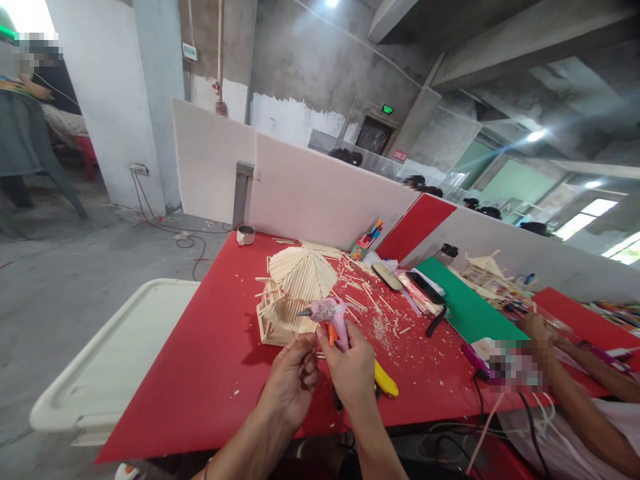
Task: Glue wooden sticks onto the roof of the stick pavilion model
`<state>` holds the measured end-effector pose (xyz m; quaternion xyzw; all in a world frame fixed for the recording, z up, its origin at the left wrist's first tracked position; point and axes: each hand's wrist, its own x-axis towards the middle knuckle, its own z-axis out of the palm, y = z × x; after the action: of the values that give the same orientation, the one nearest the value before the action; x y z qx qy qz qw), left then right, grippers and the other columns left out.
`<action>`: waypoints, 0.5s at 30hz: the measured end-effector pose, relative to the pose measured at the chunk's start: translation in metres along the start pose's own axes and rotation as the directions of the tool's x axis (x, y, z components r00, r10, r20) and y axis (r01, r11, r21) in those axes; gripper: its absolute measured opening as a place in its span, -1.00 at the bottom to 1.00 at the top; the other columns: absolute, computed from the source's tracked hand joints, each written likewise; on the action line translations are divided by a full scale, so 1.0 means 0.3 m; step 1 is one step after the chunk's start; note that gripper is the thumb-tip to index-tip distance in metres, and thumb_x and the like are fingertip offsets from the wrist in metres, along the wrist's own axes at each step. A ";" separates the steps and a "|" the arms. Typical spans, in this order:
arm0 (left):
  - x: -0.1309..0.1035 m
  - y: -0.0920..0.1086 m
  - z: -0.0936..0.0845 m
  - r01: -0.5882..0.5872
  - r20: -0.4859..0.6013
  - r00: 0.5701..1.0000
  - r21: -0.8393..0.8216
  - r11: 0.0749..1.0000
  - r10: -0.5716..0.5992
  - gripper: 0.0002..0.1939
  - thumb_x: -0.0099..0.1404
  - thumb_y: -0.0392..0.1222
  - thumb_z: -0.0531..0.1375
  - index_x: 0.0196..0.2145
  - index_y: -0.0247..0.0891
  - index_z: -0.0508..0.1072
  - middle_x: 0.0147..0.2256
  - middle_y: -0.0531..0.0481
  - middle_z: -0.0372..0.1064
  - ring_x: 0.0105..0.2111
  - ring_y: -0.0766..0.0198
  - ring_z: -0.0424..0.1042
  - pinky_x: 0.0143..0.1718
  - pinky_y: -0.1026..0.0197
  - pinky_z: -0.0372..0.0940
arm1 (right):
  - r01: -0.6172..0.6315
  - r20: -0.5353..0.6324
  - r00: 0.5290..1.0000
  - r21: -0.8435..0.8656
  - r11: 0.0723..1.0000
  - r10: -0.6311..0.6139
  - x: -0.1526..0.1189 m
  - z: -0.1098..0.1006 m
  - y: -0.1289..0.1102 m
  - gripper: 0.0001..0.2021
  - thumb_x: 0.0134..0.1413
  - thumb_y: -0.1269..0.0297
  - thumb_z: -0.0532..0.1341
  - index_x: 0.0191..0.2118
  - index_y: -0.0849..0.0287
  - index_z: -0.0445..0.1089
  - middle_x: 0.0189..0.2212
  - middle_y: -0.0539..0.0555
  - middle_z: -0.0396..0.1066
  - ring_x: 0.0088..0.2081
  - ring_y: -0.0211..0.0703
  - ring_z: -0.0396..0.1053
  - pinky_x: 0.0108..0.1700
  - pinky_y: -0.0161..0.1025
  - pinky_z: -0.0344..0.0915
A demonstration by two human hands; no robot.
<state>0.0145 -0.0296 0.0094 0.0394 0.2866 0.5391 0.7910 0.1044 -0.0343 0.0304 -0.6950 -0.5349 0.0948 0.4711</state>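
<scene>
My right hand [353, 367] grips a pink glue gun [339, 320] with an orange trigger, its dark nozzle pointing left. Close beside it, my left hand [290, 380] has its fingers pinched together; what they hold, if anything, is too small to make out. Just beyond both hands stands a small pavilion model [303, 273] made of thin wooden sticks, with a sloping stick roof above a railed base. The gun's nozzle overlaps the model's front in view; I cannot tell whether they touch. A yellow-handled tool [385, 380] lies by my right wrist.
Loose sticks and shavings [383, 313] litter the red table [200, 393]. A tape roll [245, 234] sits at the far left corner, a cup of markers [361, 248] by the partition [320, 173]. At right, another person's arm [575, 407] reaches over the table near cables.
</scene>
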 end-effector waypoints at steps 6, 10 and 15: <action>0.000 0.001 0.003 0.002 -0.007 1.000 0.006 1.000 -0.002 -0.71 -0.14 -0.30 0.42 -0.53 -0.34 0.35 -0.67 0.20 0.18 -0.74 0.59 0.03 -0.75 0.47 -0.14 | -0.008 0.023 1.000 0.031 0.999 0.007 -0.001 -0.001 0.000 -0.68 -0.07 0.01 0.21 -0.38 0.20 0.44 -0.60 0.02 0.38 -0.60 -0.25 0.20 -0.53 -0.33 0.14; 0.002 0.001 0.004 0.009 -0.012 1.000 0.008 1.000 -0.009 -0.70 -0.16 -0.30 0.42 -0.54 -0.33 0.35 -0.68 0.21 0.18 -0.75 0.59 0.03 -0.76 0.48 -0.14 | 0.005 -0.013 1.000 0.018 1.000 -0.004 -0.002 0.004 0.006 -0.66 -0.08 -0.01 0.21 -0.39 0.22 0.43 -0.58 0.03 0.38 -0.59 -0.24 0.20 -0.52 -0.32 0.15; 0.004 0.002 0.004 0.004 -0.010 1.000 0.002 1.000 -0.004 -0.69 -0.20 -0.29 0.43 -0.54 -0.34 0.36 -0.70 0.22 0.18 -0.75 0.58 0.03 -0.77 0.49 -0.14 | -0.006 -0.010 1.000 0.020 1.000 0.006 -0.005 0.011 0.013 -0.68 -0.08 0.00 0.20 -0.41 0.20 0.43 -0.57 0.03 0.40 -0.57 -0.24 0.22 -0.50 -0.34 0.14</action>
<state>0.0150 -0.0281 0.0100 0.0370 0.2913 0.5375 0.7905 0.1042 -0.0335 0.0252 -0.6923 -0.5294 0.0982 0.4803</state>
